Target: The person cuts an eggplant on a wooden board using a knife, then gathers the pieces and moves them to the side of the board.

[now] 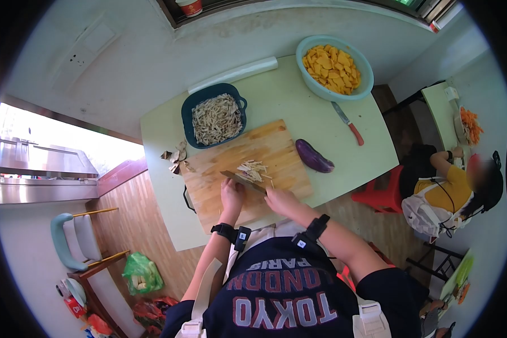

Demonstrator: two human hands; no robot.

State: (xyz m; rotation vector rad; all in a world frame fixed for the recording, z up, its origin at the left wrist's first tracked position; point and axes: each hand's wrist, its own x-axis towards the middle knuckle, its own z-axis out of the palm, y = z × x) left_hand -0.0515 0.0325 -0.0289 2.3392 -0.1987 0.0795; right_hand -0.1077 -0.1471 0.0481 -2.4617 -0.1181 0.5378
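Observation:
My right hand is wrapped round the handle of a kitchen knife over the wooden cutting board. The blade points left across the board. At its tip end, my left hand has its fingers pressed together against the blade. A small pile of pale cut strips lies on the board just beyond the blade. A whole purple eggplant rests on the table right of the board. Behind the board, a dark teal basket holds many similar strips.
A light blue basin of orange slices stands at the back right of the table. Near it lies a red-handled knife. Dark trimmings sit left of the board. Another person sits on a red stool at right.

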